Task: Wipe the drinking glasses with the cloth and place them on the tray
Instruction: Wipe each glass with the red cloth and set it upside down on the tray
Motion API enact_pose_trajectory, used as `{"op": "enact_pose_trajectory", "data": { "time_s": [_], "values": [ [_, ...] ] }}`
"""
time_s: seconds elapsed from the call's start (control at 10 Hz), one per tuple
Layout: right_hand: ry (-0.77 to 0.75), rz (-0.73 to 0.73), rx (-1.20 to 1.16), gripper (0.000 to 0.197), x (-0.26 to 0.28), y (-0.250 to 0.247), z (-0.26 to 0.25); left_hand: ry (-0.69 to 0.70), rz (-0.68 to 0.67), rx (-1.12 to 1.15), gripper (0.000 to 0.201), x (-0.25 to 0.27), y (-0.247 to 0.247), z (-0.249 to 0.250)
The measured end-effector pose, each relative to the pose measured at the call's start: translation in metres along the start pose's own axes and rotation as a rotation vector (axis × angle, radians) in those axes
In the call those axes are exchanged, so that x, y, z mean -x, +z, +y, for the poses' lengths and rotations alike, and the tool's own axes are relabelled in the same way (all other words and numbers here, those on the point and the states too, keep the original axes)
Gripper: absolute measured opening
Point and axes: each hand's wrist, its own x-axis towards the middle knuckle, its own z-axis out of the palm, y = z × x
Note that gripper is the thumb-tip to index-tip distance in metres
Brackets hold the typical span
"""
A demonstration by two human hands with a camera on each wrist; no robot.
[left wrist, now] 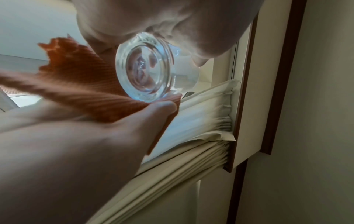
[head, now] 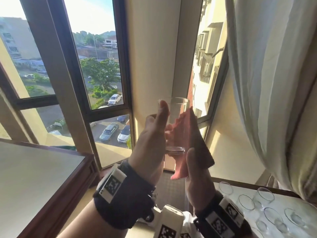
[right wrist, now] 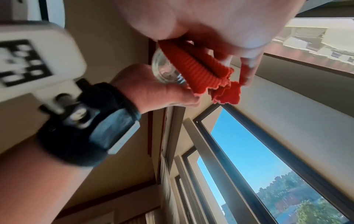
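A clear drinking glass (head: 178, 109) is held up in front of the window, upright, with its thick base (left wrist: 149, 68) toward my wrists. My left hand (head: 162, 117) grips it from the left, thumb along its side. A red ribbed cloth (head: 190, 140) lies against the right side of the glass. My right hand (head: 192, 162) pinches the cloth there, thumb on the near face. The right wrist view shows the cloth (right wrist: 206, 71) folded between my right hand's fingers (right wrist: 249, 72), beside the glass (right wrist: 164, 71). Several more glasses (head: 264, 194) stand on a pale surface at lower right.
A glass-topped table with a dark wooden edge (head: 51, 169) is at the left. Window frames (head: 123, 66) and a pale wall column lie straight ahead. A cream curtain (head: 274, 83) hangs at the right, above the standing glasses.
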Motion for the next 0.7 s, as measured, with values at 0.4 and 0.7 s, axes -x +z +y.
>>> {"op": "enact_pose_trajectory", "data": {
  "time_s": [0.4,0.7],
  "values": [
    [-0.627,-0.094,0.319,0.046,-0.004,0.015,-0.04,0.104,0.054,-0.075,0.082,-0.002,0.0,0.001],
    [-0.265,0.024,0.048,0.04,-0.022,0.003,-0.058,0.128,-0.01,-0.116,0.07,0.012,0.011,-0.01]
  ]
}}
